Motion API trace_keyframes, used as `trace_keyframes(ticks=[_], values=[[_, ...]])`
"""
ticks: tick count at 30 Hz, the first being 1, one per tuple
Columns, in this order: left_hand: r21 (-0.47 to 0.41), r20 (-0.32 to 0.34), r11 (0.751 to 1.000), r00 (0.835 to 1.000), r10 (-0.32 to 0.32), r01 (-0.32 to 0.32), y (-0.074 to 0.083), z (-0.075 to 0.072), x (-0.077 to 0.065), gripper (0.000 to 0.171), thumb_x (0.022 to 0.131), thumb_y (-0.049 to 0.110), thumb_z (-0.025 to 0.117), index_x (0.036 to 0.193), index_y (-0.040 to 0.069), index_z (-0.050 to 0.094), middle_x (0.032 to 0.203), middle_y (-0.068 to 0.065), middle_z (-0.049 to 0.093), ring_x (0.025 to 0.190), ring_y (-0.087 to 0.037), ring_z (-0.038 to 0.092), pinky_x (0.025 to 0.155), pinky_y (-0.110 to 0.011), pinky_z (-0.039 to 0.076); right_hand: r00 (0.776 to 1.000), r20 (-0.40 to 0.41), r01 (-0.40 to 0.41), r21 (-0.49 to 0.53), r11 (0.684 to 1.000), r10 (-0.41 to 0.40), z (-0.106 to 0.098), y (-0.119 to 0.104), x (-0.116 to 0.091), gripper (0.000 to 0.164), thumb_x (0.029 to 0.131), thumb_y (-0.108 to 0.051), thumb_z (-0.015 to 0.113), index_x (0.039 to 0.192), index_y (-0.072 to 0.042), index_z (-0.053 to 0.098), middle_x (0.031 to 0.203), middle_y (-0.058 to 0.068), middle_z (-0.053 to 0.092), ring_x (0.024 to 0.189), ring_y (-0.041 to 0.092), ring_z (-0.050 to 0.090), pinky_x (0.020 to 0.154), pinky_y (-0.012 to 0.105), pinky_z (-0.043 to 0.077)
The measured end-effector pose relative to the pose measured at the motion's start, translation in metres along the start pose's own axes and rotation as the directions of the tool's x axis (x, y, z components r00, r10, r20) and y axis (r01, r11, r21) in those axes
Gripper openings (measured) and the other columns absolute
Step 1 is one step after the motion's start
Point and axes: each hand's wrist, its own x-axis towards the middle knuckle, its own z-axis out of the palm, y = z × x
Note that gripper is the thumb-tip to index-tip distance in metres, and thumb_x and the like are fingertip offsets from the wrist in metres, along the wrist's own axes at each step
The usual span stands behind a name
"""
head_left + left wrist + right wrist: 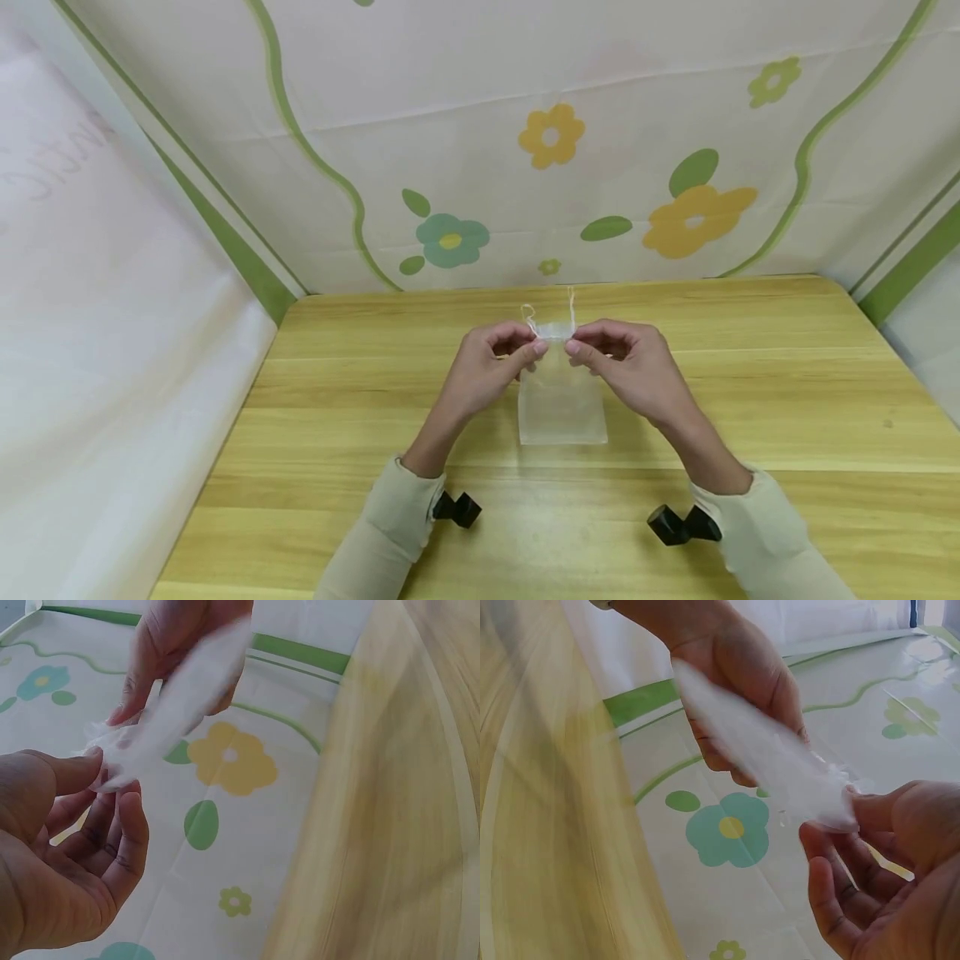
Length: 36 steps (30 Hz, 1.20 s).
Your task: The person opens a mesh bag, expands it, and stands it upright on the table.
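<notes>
A small sheer white drawstring bag (562,408) hangs between the two hands in the head view, its gathered top toward the back and its wide bottom toward the person. My left hand (491,362) pinches the top's left corner between thumb and fingers. Opposite it, my right hand (630,362) pinches the right corner the same way. Thin white cords (572,307) stick up from both corners, the left one looped. Both wrist views show the bag (191,690) (757,750) edge-on, slanting between the hands.
The wooden table (300,467) spreads under the hands. Behind it stands a white cloth backdrop (450,125) with printed flowers, and a white cloth wall (112,333) rises at the left. Black mounts (459,508) sit at the sleeve cuffs.
</notes>
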Motion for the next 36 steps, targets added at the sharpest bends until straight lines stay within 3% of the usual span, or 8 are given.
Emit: trace_keyframes(ticks=[6,13,23,25,29,32,36], values=[[-0.032,-0.020,0.999,1.000,0.001,-0.002,0.0009,0.0013,-0.0006,0.013,0.104,0.016,0.073,0.102,0.003,0.077,0.091,-0.017,0.076,0.069,-0.011,0.068,0.058,-0.021,0.053,0.998,-0.062,0.028,0.030,0.999,-0.026,0.0018,0.0002,-0.0010,0.017,0.103,-0.019,0.075,0.109,-0.004,0.081,0.094,0.014,0.080,0.079,0.011,0.077,0.070,0.027,0.063],[-0.056,-0.088,0.998,0.996,0.005,-0.010,0.0031,0.0010,-0.0019,0.014,0.103,0.016,0.073,0.103,0.002,0.076,0.098,-0.028,0.073,0.070,-0.010,0.070,0.057,-0.021,0.053,0.992,-0.119,0.055,0.063,0.997,-0.047,0.0036,0.0012,-0.0003,0.015,0.102,-0.017,0.075,0.106,-0.003,0.079,0.090,0.011,0.079,0.076,0.012,0.077,0.065,0.028,0.064],[-0.084,-0.116,0.996,0.993,0.020,-0.030,0.0041,-0.0013,-0.0017,0.012,0.103,0.012,0.073,0.099,0.000,0.075,0.094,-0.018,0.073,0.069,-0.010,0.070,0.054,-0.021,0.054,0.987,-0.148,0.072,0.106,0.992,-0.056,0.0044,0.0002,-0.0004,0.016,0.102,-0.015,0.075,0.107,0.000,0.079,0.093,0.012,0.078,0.075,0.010,0.077,0.062,0.026,0.062],[-0.069,-0.116,0.997,0.993,0.025,-0.033,0.0040,-0.0018,-0.0017,0.012,0.102,0.012,0.074,0.100,0.000,0.076,0.094,-0.017,0.074,0.069,-0.010,0.070,0.054,-0.024,0.057,0.988,-0.147,0.072,0.093,0.993,-0.058,0.0043,-0.0001,-0.0010,0.017,0.103,-0.016,0.075,0.108,0.000,0.078,0.094,0.014,0.078,0.076,0.009,0.077,0.063,0.026,0.063],[-0.023,-0.113,0.999,0.993,0.028,-0.031,0.0031,-0.0024,-0.0007,0.011,0.101,0.014,0.076,0.102,0.003,0.077,0.095,-0.015,0.076,0.070,-0.011,0.070,0.059,-0.044,0.064,0.987,-0.144,0.079,0.055,0.995,-0.071,0.0032,-0.0013,-0.0024,0.018,0.103,-0.018,0.075,0.114,-0.003,0.075,0.097,0.015,0.078,0.079,0.008,0.077,0.065,0.026,0.063],[0.007,-0.094,1.000,0.995,0.030,-0.030,0.0028,-0.0027,-0.0003,0.012,0.101,0.014,0.077,0.105,0.003,0.077,0.096,-0.015,0.076,0.073,-0.012,0.071,0.061,-0.049,0.065,0.989,-0.126,0.090,0.047,0.995,-0.083,0.0030,-0.0022,-0.0027,0.018,0.103,-0.017,0.075,0.115,-0.004,0.073,0.097,0.015,0.078,0.081,0.009,0.077,0.067,0.026,0.064],[0.027,-0.062,0.999,0.998,0.026,-0.024,0.0030,-0.0023,-0.0005,0.015,0.101,0.015,0.077,0.108,0.002,0.077,0.098,-0.016,0.078,0.076,-0.012,0.073,0.061,-0.034,0.065,0.992,-0.086,0.097,0.047,0.994,-0.093,0.0047,-0.0028,-0.0021,0.015,0.103,-0.017,0.075,0.109,-0.004,0.075,0.094,0.015,0.079,0.079,0.010,0.078,0.067,0.026,0.063]])
